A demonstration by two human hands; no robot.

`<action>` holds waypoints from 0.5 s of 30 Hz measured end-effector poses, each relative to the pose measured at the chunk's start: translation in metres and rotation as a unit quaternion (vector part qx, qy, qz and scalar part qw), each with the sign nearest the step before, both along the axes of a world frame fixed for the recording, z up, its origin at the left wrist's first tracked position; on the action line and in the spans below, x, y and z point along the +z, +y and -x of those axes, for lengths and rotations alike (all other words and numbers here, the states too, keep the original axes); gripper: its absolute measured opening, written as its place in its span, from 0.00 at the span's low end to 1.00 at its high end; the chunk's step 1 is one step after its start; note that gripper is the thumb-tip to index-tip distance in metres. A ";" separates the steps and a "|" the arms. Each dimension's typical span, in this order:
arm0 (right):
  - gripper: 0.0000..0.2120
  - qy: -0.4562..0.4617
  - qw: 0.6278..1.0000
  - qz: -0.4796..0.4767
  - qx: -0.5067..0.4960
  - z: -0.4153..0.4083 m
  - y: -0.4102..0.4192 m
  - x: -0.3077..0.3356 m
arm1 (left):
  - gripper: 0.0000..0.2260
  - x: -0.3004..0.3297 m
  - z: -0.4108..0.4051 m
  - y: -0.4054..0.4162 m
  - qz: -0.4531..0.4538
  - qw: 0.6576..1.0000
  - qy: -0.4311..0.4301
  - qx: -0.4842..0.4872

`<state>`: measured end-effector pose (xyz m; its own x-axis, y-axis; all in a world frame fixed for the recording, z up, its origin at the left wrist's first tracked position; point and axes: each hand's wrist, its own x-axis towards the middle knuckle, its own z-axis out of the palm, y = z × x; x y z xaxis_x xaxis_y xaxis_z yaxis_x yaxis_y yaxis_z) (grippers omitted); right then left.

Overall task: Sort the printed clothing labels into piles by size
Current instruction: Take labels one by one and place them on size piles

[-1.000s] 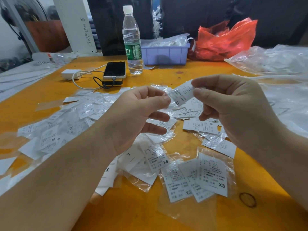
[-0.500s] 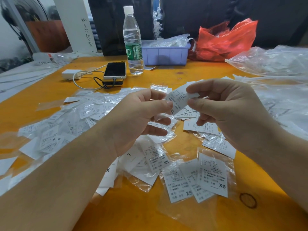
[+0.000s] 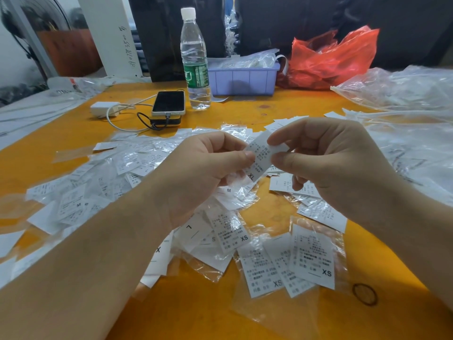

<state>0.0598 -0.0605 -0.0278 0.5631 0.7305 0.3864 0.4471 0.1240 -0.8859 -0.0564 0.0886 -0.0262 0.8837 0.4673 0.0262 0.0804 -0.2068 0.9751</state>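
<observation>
Both hands, left hand [image 3: 208, 173] and right hand [image 3: 326, 163], pinch one XL label [image 3: 259, 155] above the worktop [image 3: 282, 109], apparently reading its size. The next move likely calls for finding an XL pile, apart from the XS labels [image 3: 311, 261].

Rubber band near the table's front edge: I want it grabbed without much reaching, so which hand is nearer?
Right. The right hand is up-table from the rubber band on its side; the left hand is farther across, both pinching the XL label.

Orange desk [image 3: 245, 320] is strewn with bagged labels [image 3: 312, 256]; a bottle [image 3: 195, 62], phone [image 3: 168, 103], charger [image 3: 104, 108], purple bin [image 3: 242, 78], red bag [image 3: 335, 57] and rubber band [image 3: 364, 293] are set on it.
</observation>
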 end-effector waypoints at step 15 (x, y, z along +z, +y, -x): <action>0.10 -0.043 0.999 0.030 0.002 0.000 -0.001 0.001 | 0.11 0.000 0.002 0.000 -0.041 0.999 0.011 -0.022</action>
<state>0.0593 -0.0616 -0.0269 0.5272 0.7561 0.3877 0.5210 0.0728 -0.8504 -0.0580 0.0888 -0.0261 0.9040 0.4254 0.0424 0.0914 -0.2891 0.9529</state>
